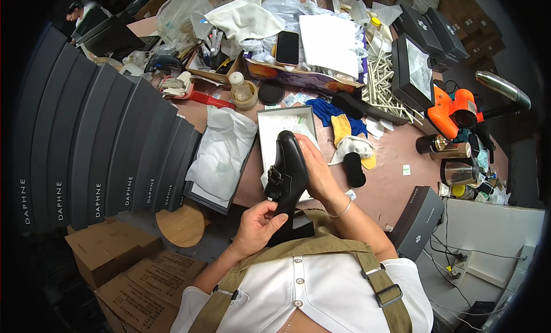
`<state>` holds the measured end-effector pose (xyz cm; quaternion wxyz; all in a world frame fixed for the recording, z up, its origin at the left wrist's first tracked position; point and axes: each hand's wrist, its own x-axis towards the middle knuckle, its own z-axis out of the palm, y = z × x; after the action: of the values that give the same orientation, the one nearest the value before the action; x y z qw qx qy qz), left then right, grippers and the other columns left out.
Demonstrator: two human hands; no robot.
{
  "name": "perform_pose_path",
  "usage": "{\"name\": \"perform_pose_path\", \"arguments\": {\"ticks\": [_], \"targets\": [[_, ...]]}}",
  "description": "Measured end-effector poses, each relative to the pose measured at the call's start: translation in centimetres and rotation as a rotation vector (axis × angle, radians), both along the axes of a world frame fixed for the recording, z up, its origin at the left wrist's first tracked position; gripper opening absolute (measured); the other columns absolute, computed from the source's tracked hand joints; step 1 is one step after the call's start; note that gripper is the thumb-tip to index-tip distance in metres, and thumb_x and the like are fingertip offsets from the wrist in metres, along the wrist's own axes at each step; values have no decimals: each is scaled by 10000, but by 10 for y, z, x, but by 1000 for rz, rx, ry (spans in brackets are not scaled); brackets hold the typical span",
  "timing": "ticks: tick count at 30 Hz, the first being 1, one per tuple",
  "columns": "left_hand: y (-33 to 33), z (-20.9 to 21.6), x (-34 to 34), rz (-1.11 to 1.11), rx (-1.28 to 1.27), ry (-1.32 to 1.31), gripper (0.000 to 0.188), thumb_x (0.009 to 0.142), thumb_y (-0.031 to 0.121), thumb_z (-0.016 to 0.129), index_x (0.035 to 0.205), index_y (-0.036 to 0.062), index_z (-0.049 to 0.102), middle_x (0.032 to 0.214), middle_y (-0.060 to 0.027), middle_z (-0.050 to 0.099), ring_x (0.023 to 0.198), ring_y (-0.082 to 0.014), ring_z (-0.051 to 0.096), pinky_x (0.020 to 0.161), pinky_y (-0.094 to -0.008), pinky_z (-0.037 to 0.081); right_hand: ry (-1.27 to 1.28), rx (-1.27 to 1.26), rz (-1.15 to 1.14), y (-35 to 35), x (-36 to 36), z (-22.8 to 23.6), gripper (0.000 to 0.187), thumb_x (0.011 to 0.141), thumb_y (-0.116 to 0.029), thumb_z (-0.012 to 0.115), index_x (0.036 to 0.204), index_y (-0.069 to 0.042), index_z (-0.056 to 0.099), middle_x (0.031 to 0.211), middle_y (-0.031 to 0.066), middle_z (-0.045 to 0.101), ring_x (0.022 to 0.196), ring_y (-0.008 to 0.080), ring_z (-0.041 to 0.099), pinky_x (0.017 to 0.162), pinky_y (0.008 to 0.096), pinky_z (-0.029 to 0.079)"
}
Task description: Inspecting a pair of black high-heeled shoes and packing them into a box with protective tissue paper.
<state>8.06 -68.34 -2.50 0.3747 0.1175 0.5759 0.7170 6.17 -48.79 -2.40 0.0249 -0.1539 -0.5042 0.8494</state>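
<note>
- A black shoe [291, 175] with a buckled strap is held up between the two hands, toe toward twelve o'clock.
- The right hand [317, 171] has the shoe at its nine o'clock, touching; its fingers lie along the shoe's side and grip it.
- The left hand [258, 224] has the shoe at its one o'clock; its fingers are curled, thumb and forefinger drawn close by the shoe's lower end. Whether they pinch it, I cannot tell.
- An open box [310, 111] lies on the bench [379, 204] at the shoe's twelve o'clock, partly covered by it in this view.
- White tissue [221, 152] fills another box at nine o'clock.
- A black oval pad [354, 170] lies at three o'clock, beside a white cloth [351, 146].
</note>
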Motion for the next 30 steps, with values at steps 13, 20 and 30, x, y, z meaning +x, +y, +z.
{"name": "perform_pose_path", "arguments": {"ticks": [13,20,30], "targets": [[38,-29,-86,248,51,7,552,967,418,499,1328,8,421,1295,-141,485,1193,-234,478,1002,-363,397,-9,248,83,-6,1,-47,366,1027,-303,410,1108,5,590,951,52,618,943,140,563,861,274,439],[73,-45,-98,143,88,-325,552,934,453,497,1285,31,430,1107,-144,551,1057,-291,593,877,-464,528,-286,541,-133,87,56,-103,215,902,-199,621,929,12,653,739,56,626,581,104,563,541,275,464],[93,-45,-104,101,113,-313,479,934,358,517,1267,25,428,1081,-139,546,968,-251,613,840,-394,538,-583,914,-582,264,109,-244,301,844,-209,651,1089,-36,668,819,159,677,718,233,642,672,326,498]]}}
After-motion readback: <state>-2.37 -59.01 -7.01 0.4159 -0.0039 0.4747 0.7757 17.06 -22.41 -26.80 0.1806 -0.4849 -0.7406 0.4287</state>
